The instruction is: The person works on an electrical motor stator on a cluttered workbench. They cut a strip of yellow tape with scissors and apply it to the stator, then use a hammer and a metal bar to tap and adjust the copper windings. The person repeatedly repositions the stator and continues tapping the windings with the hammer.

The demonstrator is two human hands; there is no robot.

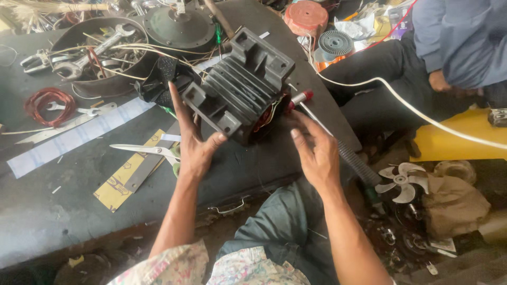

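A dark finned motor housing [244, 84] lies tilted on the black workbench [79, 211], with copper windings showing at its open right end. My left hand [193, 142] rests open against its near left corner, fingers spread. My right hand [314, 148] hovers just right of the open end, fingers apart, holding nothing. A red-handled screwdriver [302, 97] lies just beyond my right fingertips, by the motor's open end.
Scissors [150, 150] and yellow card strips lie left of my left hand. A bowl of spanners [100, 53], a red wire coil [50, 103] and a round motor cover [179, 26] sit behind. Another person in blue [454, 42] sits at right. A white cable [412, 108] and a fan blade [401, 179] lie nearby.
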